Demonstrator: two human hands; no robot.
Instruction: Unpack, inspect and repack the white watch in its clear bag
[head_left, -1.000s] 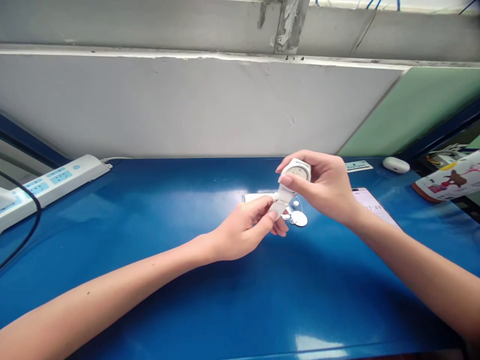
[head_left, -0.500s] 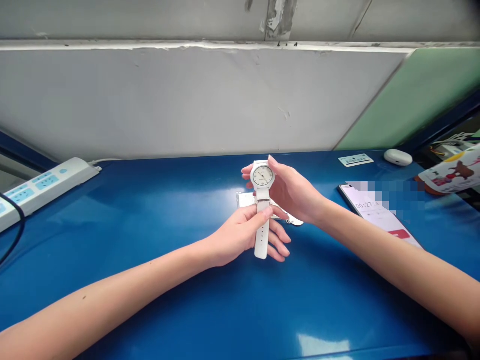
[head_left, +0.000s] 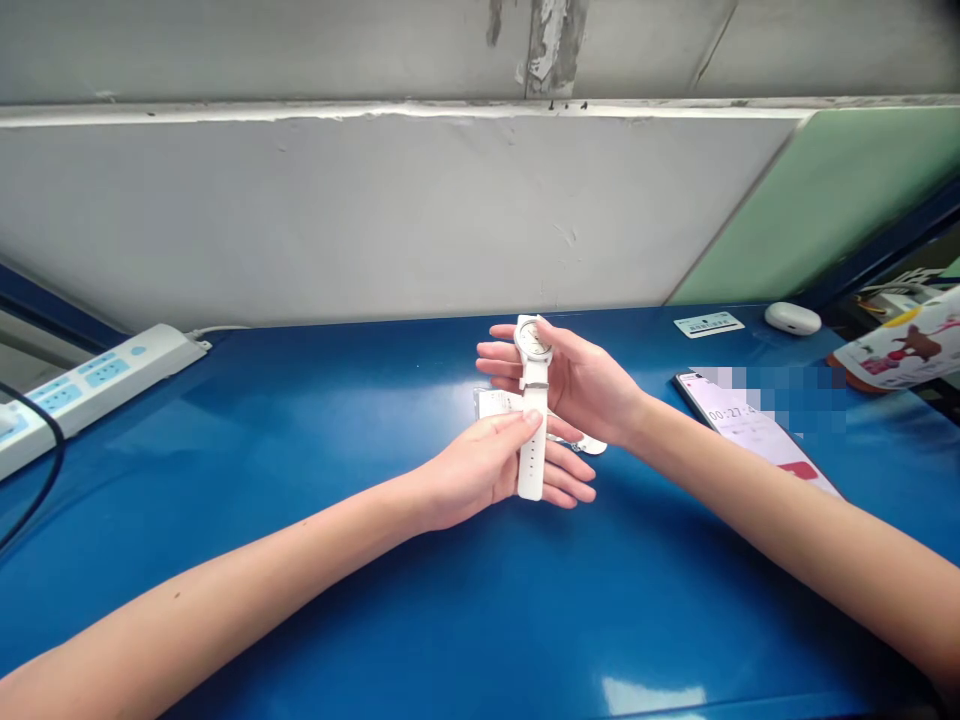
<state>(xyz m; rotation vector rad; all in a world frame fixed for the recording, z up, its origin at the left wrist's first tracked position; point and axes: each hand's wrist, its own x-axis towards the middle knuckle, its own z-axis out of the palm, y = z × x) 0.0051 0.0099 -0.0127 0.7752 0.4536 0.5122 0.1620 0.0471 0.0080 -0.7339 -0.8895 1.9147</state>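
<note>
A white wristwatch point(head_left: 533, 455) with a round dial and a buckled strap is held upright between both hands, over the blue table. My left hand point(head_left: 480, 462) pinches the strap below the buckle, thumb in front and fingers stretched out behind it. At the dial, my right hand point(head_left: 589, 385) grips the case, its thumb over the right side of the face and its fingers extended behind. Partly hidden behind the hands lies a white printed card or packet point(head_left: 495, 402), and a white rounded piece point(head_left: 594, 446) with a small metal bit shows beside it.
On the blue table point(head_left: 337, 400), a white power strip point(head_left: 97, 385) with a black cable stands at the left. To the right are a phone point(head_left: 757, 430) showing a timer, a small card point(head_left: 709, 324), a white earbud case point(head_left: 793, 319) and a printed packet point(head_left: 904, 345). A wall rises behind.
The watch has shifted slightly right and turned a little. My right thumb has slid onto the dial, and the fingers of my right hand have spread out behind the case.
</note>
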